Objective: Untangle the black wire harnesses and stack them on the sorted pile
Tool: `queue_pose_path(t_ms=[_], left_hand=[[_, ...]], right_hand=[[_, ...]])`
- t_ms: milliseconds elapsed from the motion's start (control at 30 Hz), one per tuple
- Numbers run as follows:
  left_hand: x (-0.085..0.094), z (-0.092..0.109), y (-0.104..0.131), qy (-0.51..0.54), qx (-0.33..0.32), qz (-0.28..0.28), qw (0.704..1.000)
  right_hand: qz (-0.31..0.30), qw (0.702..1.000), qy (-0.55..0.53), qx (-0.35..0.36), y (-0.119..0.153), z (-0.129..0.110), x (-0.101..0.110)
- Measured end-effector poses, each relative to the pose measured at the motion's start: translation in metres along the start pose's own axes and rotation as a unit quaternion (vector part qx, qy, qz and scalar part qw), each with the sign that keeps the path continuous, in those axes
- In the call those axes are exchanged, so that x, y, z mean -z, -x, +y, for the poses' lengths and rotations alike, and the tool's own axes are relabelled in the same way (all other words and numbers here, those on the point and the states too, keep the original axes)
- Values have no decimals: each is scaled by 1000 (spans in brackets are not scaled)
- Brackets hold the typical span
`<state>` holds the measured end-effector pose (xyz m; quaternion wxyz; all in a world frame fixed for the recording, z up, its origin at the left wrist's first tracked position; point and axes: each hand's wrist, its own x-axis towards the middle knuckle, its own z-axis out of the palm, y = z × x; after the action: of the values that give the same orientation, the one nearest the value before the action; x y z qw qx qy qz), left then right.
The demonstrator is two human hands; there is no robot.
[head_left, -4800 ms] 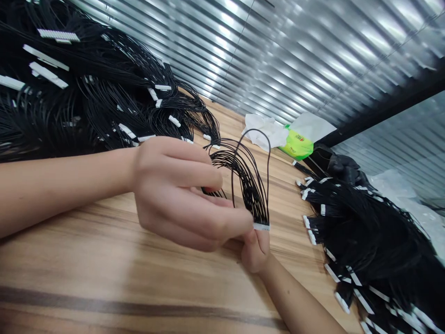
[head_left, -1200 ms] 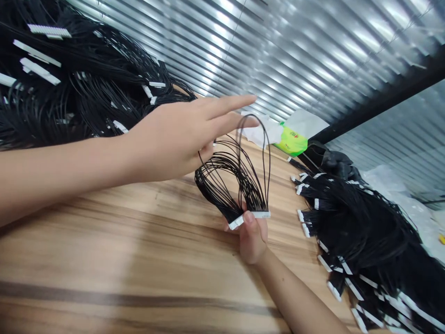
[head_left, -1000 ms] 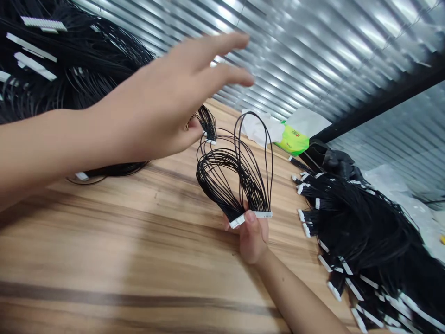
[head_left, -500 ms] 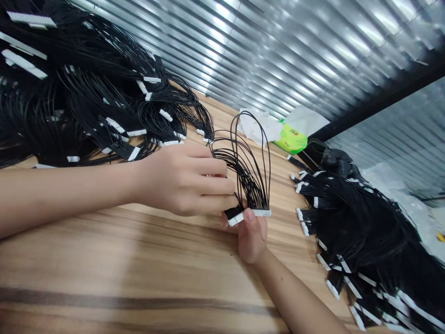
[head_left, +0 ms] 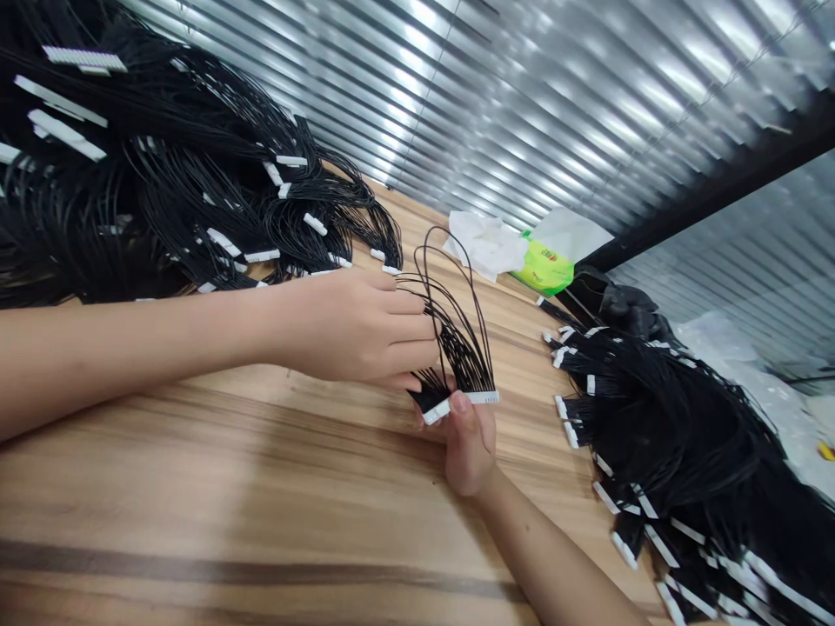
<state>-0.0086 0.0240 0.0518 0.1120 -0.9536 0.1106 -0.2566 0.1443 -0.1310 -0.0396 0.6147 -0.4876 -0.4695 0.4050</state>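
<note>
Between my hands is a wire harness (head_left: 466,348) of thin black wires with white connectors at their ends. My right hand (head_left: 470,443) grips it from below, its thumb pressed at the two white connectors, which lie nearly end to end. From the left, my left hand (head_left: 365,326) reaches across with bent fingers over the wires; its fingertips are partly hidden among them. A few wires loop up high above the rest, while the others arc down toward the left hand.
A large heap of black wire harnesses (head_left: 215,183) lies at the left, and another pile (head_left: 678,426) at the right of the wooden table (head_left: 293,504). White tissue (head_left: 489,245) and a green packet (head_left: 544,265) lie at the back, before a corrugated metal wall (head_left: 522,113).
The harness and its raised loops have shifted slightly left. My left hand's fingers have moved up a little along the wires, while the right hand keeps its grip. The view has shifted slightly.
</note>
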Motion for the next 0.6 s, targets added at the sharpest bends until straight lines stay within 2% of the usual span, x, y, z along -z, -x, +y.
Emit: queue_pose_path(t_ms=[67,200,300,367,400,500,600], left_hand=[[6,-9,3,38,-17,1,999],[21,-23,9,113,-37,40,992],[32,-32,11,114,13,-14,993],[37,-39,12,71,44,-37,996],[38,-43,13,38,51,-23,998],[36,-48,17,-55,60,68,994],[29,-46,19,-72,105,113,985]], right_hand=[[0,1000,6,-2,0,-1,0],[-5,1000,30,9,-2,-2,1],[24,999,17,20,-5,-4,1],[30,999,9,28,-5,-4,2],[26,999,5,29,-4,-3,2],[-8,1000,-19,5,1,2,4],[-44,999,-10,-15,9,8,5]])
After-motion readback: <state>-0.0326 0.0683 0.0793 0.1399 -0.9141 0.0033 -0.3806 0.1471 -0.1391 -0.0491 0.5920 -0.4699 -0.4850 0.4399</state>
